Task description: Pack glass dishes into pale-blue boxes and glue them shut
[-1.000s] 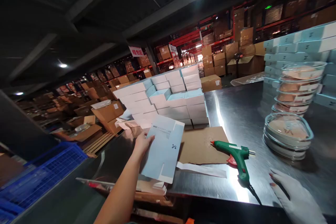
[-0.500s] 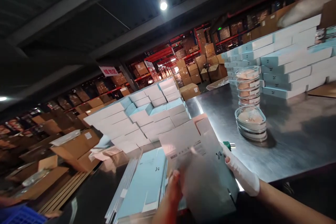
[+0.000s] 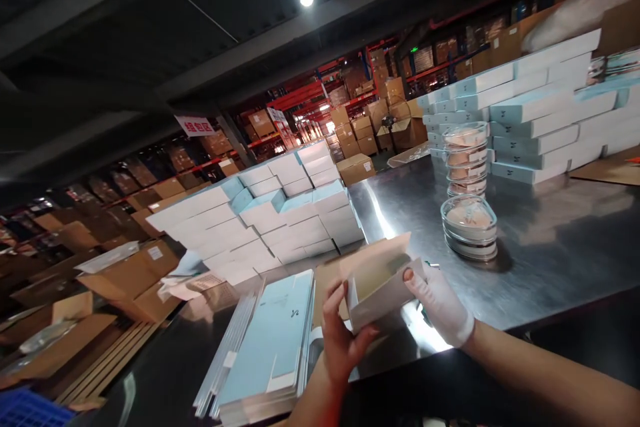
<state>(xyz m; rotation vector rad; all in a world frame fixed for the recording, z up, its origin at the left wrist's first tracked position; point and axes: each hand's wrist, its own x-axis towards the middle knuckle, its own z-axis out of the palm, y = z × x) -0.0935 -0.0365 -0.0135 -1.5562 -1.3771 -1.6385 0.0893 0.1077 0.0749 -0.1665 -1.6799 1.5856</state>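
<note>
In the head view, both hands hold a half-opened carton just above the near edge of the steel table, near the middle of the picture. The bare left hand pinches its near left corner, thumb on the front wall and fingers curled beneath, partly closed. The gloved right hand clasps the right end, thumb over the top rim, fingers wrapped behind. Held at opposite ends like this, the carton's walls stand apart and its brown inside faces up, so the grip seems to be squaring it into shape.

To the near left, a stack of flat blue blanks lies within easy reach of the left hand. Beyond it a heap of finished pale boxes is piled at the table's far left. To the right stand clear tubs, one low, others stacked behind it. At far right is another wall of boxes, where someone's blurred hand moves over the top.
</note>
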